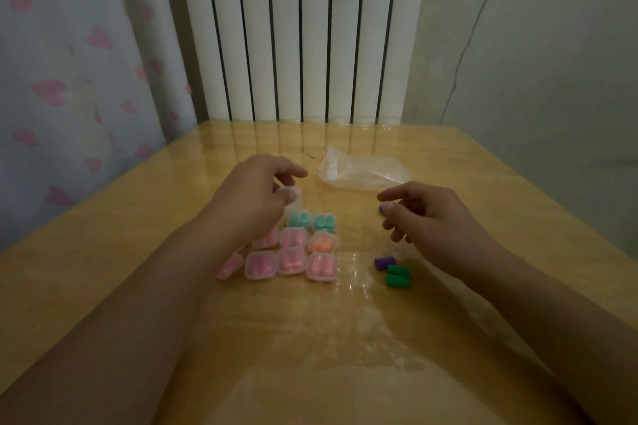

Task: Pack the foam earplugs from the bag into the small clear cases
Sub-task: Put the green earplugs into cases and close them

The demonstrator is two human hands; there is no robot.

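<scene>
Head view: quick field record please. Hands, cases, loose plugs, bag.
left hand: holds a clear case, fingers curled round it
right hand: pinches a purple earplug
filled cases: clustered at table centre; teal, pink and orange plugs inside
loose earplugs: one purple, two green, on table under right hand
bag: clear, looks empty, lying behind the hands

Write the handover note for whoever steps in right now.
Left hand holds an empty clear case above the filled cases.
Right hand pinches a purple earplug.
Bag lies flat behind, apparently empty.
Done: about ten cases filled with pink, orange or teal plugs.
Left: one loose purple plug and two green plugs on the table.
</scene>
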